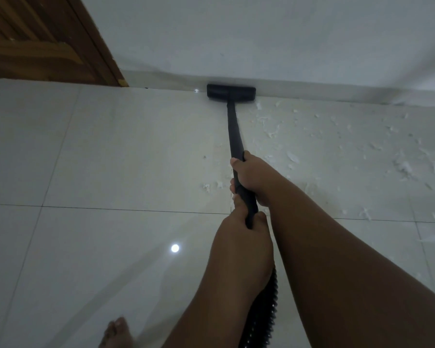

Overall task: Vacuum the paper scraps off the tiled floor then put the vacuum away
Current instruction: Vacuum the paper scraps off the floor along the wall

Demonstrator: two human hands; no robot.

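A black vacuum wand (234, 131) runs away from me to its flat floor head (231, 91), which rests on the tiles against the base of the white wall. My right hand (253, 177) grips the wand higher up. My left hand (241, 229) grips it just below, where the ribbed black hose (268, 305) begins. White paper scraps (337, 146) lie scattered over the tiles to the right of the wand. A few more scraps (211, 185) sit just left of it.
A glossy white tiled floor (98, 172) stretches to the left. A brown wooden door (35, 38) stands at the far left corner. A white wall with skirting (312, 46) closes the far side. My bare foot (116, 332) shows at the bottom edge.
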